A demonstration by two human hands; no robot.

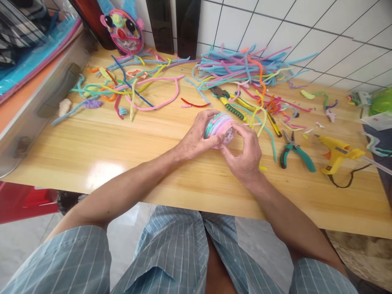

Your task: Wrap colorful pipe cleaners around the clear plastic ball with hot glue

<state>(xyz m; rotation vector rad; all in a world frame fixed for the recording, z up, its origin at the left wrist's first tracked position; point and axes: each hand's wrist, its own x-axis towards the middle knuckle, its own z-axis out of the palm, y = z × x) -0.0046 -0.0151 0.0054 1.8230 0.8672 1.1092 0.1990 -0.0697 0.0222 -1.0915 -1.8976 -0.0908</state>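
A rounded bundle of wound pipe cleaners (221, 124), striped pink, lilac and mint green, is held between both hands above the wooden table. My left hand (199, 136) wraps around its left side, with the thumb across the near face. From the right, my right hand (245, 153) grips it with index finger and thumb. A clear or whitish patch shows on the bundle's lower right; its underside is hidden. Just beyond the hands lie pliers with yellow-and-green handles (234, 108).
Behind lies a pile of blue and pink pipe cleaners (241, 65); loose coloured ones (150, 92) spread left. At right are teal-handled pliers (295, 153), a yellow glue gun (338, 153) with its cord, and a yellow cutter (273, 122). A decorated face figure (125, 34) stands back left.
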